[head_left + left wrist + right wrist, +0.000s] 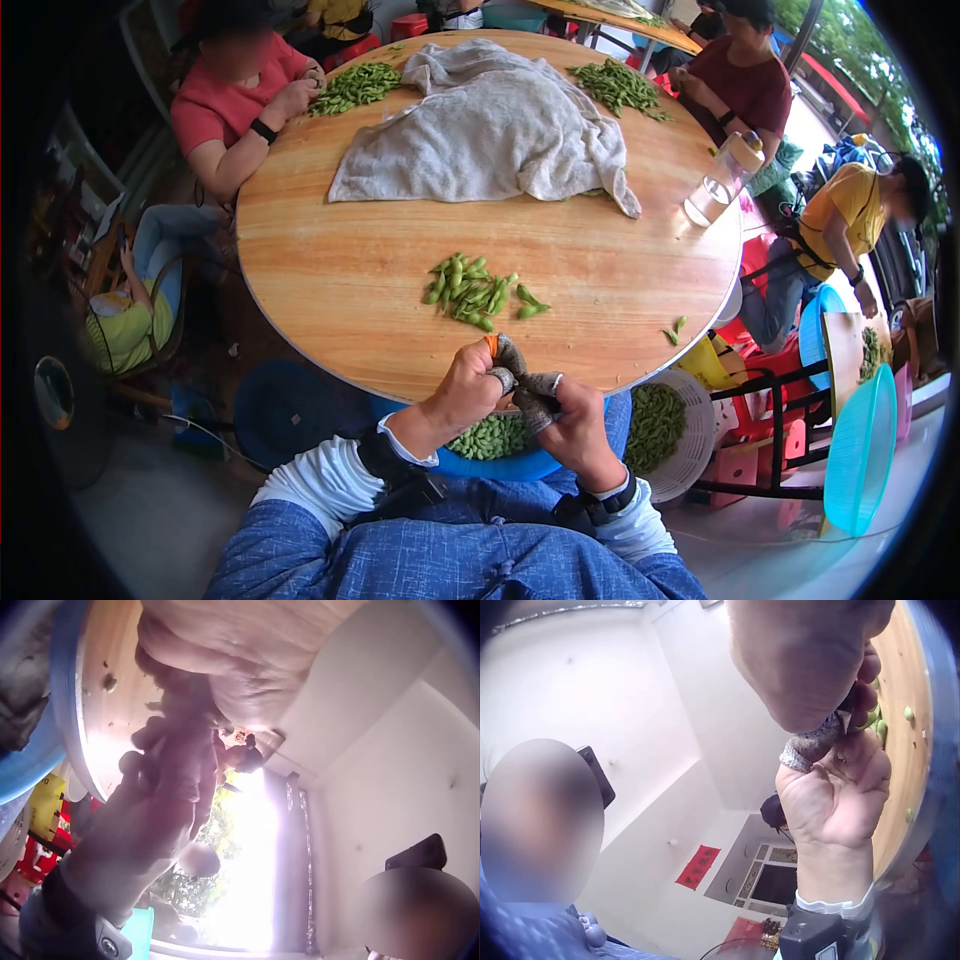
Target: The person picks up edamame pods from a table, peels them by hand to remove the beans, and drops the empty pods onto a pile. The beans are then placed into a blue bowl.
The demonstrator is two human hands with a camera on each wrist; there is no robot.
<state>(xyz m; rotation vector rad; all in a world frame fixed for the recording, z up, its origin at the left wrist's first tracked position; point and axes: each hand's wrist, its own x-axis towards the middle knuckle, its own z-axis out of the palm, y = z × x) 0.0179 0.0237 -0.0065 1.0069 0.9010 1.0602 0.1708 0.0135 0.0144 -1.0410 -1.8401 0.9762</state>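
In the head view my left hand [455, 395] and right hand [582, 425] meet at the table's near edge, fingers curled and tips together. Grey covers [510, 355] wrap several fingertips, and an orange band shows on the left hand. I cannot tell what is between the fingertips; the hands hide it. Below them sits a blue basin [520, 468] containing shelled green beans [490, 438]. Just beyond the hands lies a small pile of green soybean pods [467, 290], with a couple of pods [531, 301] beside it. Each wrist view shows both hands close together.
A grey cloth [480, 130] covers the middle of the round wooden table [330, 260]. More pod piles lie before two seated people, left and right. A bottle [725, 180] stands near the right edge. On the floor at right, a white basket [700, 430] holds pods.
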